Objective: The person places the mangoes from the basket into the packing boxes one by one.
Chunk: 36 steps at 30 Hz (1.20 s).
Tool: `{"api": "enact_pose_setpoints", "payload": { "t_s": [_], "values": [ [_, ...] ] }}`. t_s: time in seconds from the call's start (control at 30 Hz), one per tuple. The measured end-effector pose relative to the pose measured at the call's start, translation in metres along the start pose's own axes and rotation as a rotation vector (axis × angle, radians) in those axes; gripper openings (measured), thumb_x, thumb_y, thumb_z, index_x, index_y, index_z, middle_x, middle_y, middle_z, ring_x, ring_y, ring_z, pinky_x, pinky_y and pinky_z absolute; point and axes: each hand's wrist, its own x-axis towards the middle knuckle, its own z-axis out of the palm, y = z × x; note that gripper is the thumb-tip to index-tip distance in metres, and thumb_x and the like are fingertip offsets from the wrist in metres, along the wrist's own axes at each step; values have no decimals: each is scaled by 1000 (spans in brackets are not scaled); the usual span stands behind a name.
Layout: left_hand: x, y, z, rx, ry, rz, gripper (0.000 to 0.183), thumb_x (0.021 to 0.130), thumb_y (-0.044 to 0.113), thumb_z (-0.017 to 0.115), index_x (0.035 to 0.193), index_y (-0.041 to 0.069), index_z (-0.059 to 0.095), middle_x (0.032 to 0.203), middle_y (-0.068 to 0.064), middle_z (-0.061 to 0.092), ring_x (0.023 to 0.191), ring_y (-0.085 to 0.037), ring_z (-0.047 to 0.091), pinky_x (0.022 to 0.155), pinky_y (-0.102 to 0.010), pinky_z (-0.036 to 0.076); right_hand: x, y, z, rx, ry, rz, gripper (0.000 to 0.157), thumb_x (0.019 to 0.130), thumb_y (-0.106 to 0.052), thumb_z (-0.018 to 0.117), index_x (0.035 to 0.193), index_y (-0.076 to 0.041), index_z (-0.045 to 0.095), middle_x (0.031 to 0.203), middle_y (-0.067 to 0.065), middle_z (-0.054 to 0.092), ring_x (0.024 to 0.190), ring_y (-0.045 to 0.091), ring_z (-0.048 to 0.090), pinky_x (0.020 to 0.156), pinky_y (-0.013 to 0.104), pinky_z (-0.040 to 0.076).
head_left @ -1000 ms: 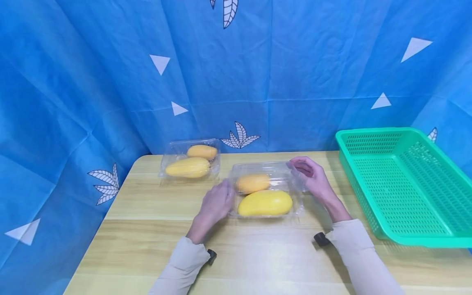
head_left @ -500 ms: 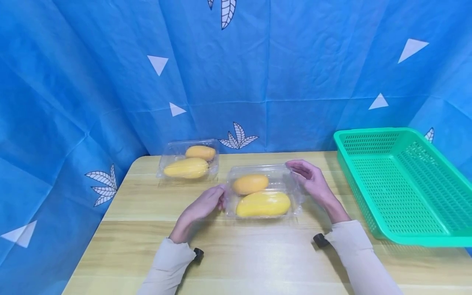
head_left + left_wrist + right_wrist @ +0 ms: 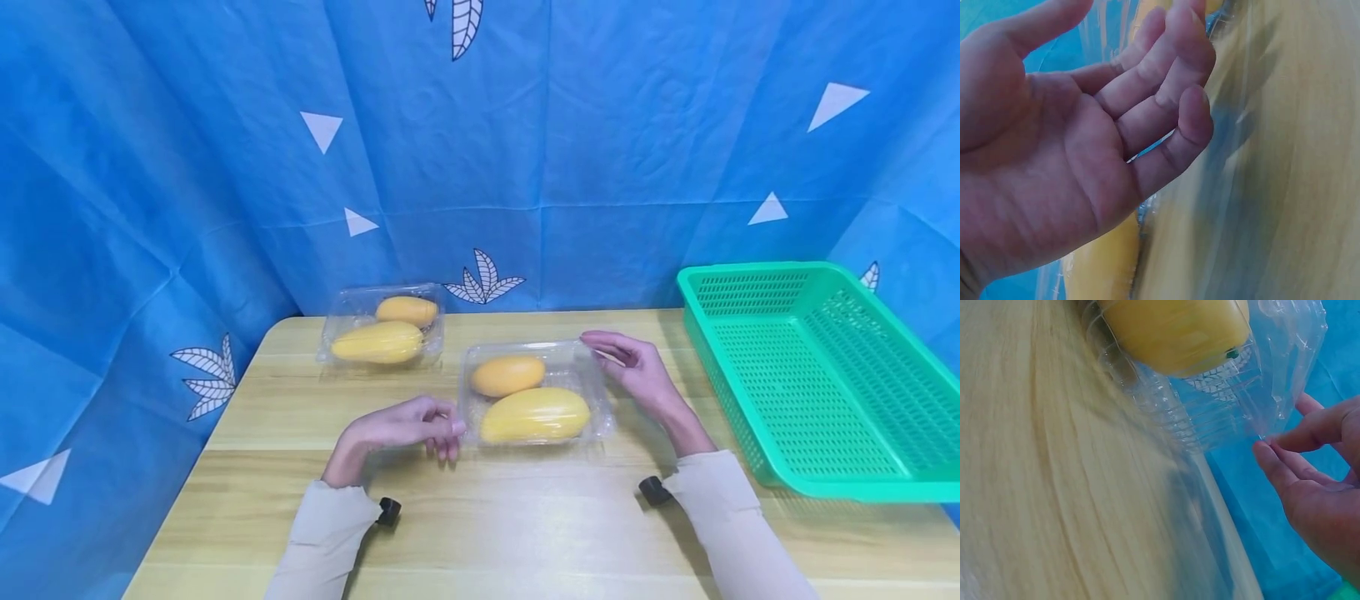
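A clear plastic clamshell box (image 3: 566, 375) lies on the table with an orange oval fruit (image 3: 508, 376) and a longer yellow fruit (image 3: 536, 416) inside. My right hand (image 3: 637, 372) is at its back right corner; thumb and forefinger pinch the edge of the plastic in the right wrist view, where a yellow fruit (image 3: 1175, 331) shows through the box wall (image 3: 1210, 419). My left hand (image 3: 408, 425) is beside the box's left side, its fingers loosely bent around nothing in the left wrist view. Whether its fingertips touch the plastic, I cannot tell.
Behind and to the left stands a second clear box (image 3: 352, 307) holding an orange fruit (image 3: 407, 311) and a yellow one (image 3: 377, 342). A green perforated basket (image 3: 720, 392) stands at the right of the wooden table (image 3: 525, 525). Blue cloth (image 3: 622, 150) hangs behind.
My left hand has drawn back from the box's left side, moving left and toward me, with its palm turning. The right hand has stayed at the back right corner. The box lid looks lower.
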Motion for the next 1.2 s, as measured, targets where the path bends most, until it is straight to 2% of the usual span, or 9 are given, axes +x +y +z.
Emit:
{"api": "enact_pose_setpoints", "payload": {
  "t_s": [0.1,0.23,0.4,0.5,0.63,0.8,0.9,1.03,1.2],
  "values": [
    [0,0,1,-22,-11,2,36,108,21,52,107,-13,62,94,-34,68,81,-50,63,68,-36,55,-1,-1,0,-9,-3,-6,41,93,18,56,133,11,59,138,21,61,125,14,60,102,27,48],
    [0,-3,1,-50,-2,3,35,107,19,54,107,-15,63,94,-37,65,76,-40,62,69,-34,55,-3,-5,2,-60,0,5,43,94,18,52,135,10,58,140,25,58,129,24,57,106,32,45],
    [1,-4,3,-63,22,-18,29,106,16,56,103,-11,65,92,-37,64,73,-25,62,67,-30,54,-9,-20,5,-188,122,21,42,91,16,49,129,6,64,136,22,62,127,28,57,103,25,47],
    [4,-2,4,-76,52,-27,27,104,15,58,101,-11,65,89,-32,65,71,-21,60,65,-27,52,-12,-34,8,-206,202,16,39,92,14,49,126,6,65,132,22,64,121,25,61,97,19,48],
    [6,0,5,-99,84,-39,30,103,13,59,104,-17,62,84,-16,68,70,-19,58,65,-25,49,-17,-52,14,-180,223,-17,32,94,12,51,124,8,63,127,24,63,110,18,65,92,17,50],
    [9,0,5,-109,96,-48,32,103,11,58,108,-20,60,83,-8,68,70,-17,57,64,-23,48,-27,-69,21,-142,190,-46,29,97,10,56,126,11,58,121,27,64,101,15,68,88,22,55],
    [9,-1,5,-113,94,-46,33,104,13,58,107,-20,60,82,-10,66,69,-16,55,63,-23,47,-35,-78,28,-137,168,-31,30,98,8,56,127,10,56,117,27,66,96,17,70,84,25,57],
    [8,-1,5,-119,82,-46,36,105,16,57,107,-19,60,83,-17,65,68,-17,55,63,-24,47,-42,-87,42,-124,114,15,26,101,-2,60,125,7,58,111,24,69,90,20,71,79,32,59],
    [6,-2,4,-113,64,-40,36,106,17,55,109,-19,61,83,-23,64,69,-18,57,63,-25,48,-51,-92,64,-76,-8,88,25,104,-12,61,121,6,62,102,22,71,84,26,71,74,40,60]
  ]
}}
